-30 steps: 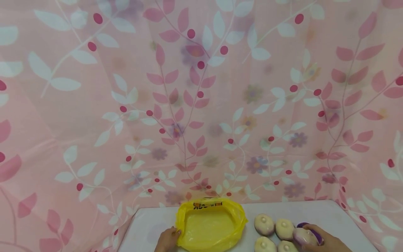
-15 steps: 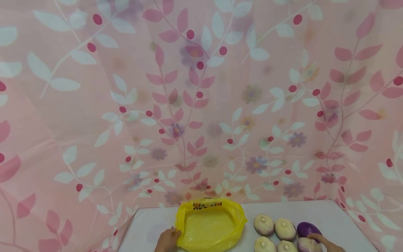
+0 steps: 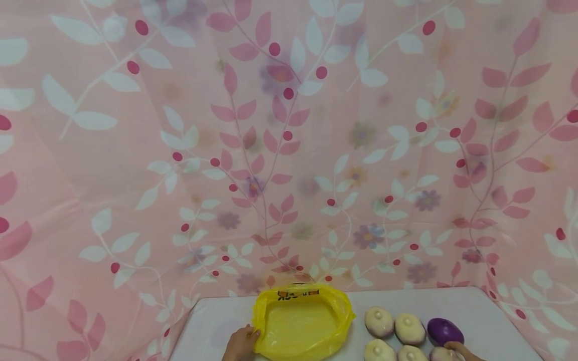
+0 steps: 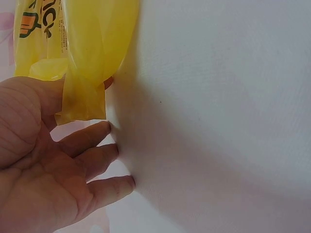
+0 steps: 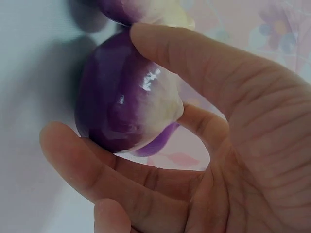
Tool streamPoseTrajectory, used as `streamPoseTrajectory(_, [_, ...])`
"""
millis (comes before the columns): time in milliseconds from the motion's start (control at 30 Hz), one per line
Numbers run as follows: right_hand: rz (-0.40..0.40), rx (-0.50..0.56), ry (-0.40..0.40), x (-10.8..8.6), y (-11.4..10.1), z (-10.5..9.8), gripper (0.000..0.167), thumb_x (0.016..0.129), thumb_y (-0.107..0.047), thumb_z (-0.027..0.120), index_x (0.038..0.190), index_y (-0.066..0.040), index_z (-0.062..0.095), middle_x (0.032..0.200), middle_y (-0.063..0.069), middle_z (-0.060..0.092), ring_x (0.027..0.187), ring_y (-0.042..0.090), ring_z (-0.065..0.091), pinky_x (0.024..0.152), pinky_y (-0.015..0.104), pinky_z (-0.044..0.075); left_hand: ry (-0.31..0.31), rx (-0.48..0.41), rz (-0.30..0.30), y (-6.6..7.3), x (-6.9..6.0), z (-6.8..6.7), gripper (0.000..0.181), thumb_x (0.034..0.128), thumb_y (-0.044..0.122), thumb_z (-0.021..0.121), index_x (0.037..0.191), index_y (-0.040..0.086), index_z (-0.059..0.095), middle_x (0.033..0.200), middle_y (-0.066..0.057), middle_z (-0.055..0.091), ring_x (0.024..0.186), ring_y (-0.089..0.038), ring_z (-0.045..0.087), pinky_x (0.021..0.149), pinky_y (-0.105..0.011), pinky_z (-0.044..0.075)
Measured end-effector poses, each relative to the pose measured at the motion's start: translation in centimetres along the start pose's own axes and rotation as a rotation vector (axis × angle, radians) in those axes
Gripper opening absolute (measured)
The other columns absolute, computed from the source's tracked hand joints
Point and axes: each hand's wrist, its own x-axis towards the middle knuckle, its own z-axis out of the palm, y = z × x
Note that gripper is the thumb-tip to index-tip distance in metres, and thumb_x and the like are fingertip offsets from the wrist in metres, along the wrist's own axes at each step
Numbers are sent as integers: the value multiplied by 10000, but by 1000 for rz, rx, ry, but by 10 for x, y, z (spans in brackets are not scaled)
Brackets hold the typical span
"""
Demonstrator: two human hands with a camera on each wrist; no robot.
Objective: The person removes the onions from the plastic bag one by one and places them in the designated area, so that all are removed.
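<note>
A yellow plastic bag (image 3: 307, 351) stands with its mouth spread wide on the table. At its left edge my left hand (image 3: 242, 344) pinches the rim; in the left wrist view, the thumb and index finger hold a fold of the bag (image 4: 85, 94) while the other fingers are spread. My right hand (image 5: 233, 160) has its thumb and fingers curled round a glossy purple-and-cream turnip (image 5: 121, 92). In the head view that turnip (image 3: 443, 354) is at the bottom edge, just below a smooth purple rounded thing (image 3: 444, 331).
Several more turnips sit in two rows right of the bag, among them one at the far left (image 3: 379, 322) and one beside it (image 3: 410, 329). The white table (image 3: 489, 321) ends at a pink floral curtain (image 3: 289, 200).
My right hand has brought the turnip down from over the purple thing to the table's near row and shifted it slightly nearer. My left hand keeps its hold on the bag.
</note>
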Motion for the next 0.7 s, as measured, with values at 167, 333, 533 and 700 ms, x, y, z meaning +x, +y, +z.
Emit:
streamPoseTrajectory(167, [137, -136, 114, -5, -13, 13, 979, 635, -217, 904, 1387, -365, 296, 1178, -286, 440, 734, -124, 476, 522, 84, 358, 1, 9, 12, 1, 1, 0, 359, 999, 217, 579, 695, 77, 450, 1167, -345, 611, 1145, -513, 537, 720, -414, 421])
streamPoseTrajectory(333, [175, -183, 284, -3, -19, 25, 923, 483, -84, 900, 1250, -296, 432, 1082, -260, 508, 747, -127, 477, 535, 74, 355, 23, 5, 67, 2, 3, 1, 369, 988, 200, 591, 675, 84, 434, 1136, -339, 626, 1123, -521, 550, 694, -396, 422])
streamPoseTrajectory(533, [-5, -376, 287, -16, 5, 31, 785, 738, -462, 840, 1357, -274, 395, 1394, -222, 301, 985, -134, 430, 631, 25, 338, 31, 8, 100, 3, 3, 1, 374, 984, 199, 598, 667, 92, 432, 1052, -318, 656, 1063, -495, 592, 659, -363, 420])
streamPoseTrajectory(700, [21, -391, 225, -25, 13, 32, 965, 651, -470, 885, 1425, -298, 335, 1429, -244, 234, 1006, -108, 445, 684, 28, 340, 28, 2, 83, 2, -1, 1, 381, 987, 214, 591, 664, 106, 420, 985, -267, 675, 740, -349, 595, 583, -305, 373])
